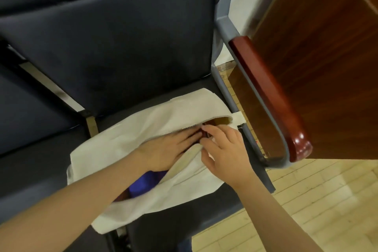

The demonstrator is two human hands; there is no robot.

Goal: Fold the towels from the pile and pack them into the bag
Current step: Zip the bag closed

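Observation:
A cream canvas bag with a zip opening lies flat on the dark chair seat. My left hand reaches flat into the bag's opening, fingers pressed on a dark red towel inside. My right hand holds the near lip of the opening beside it, thumb and fingers pinching the fabric. A blue-purple towel shows inside the bag under my left forearm. The rest of the bag's contents is hidden.
The chair has a dark backrest and a grey metal arm with a red-brown wooden rest at the right. A wooden desk stands close on the right. Another dark seat is to the left. Pale tiled floor lies lower right.

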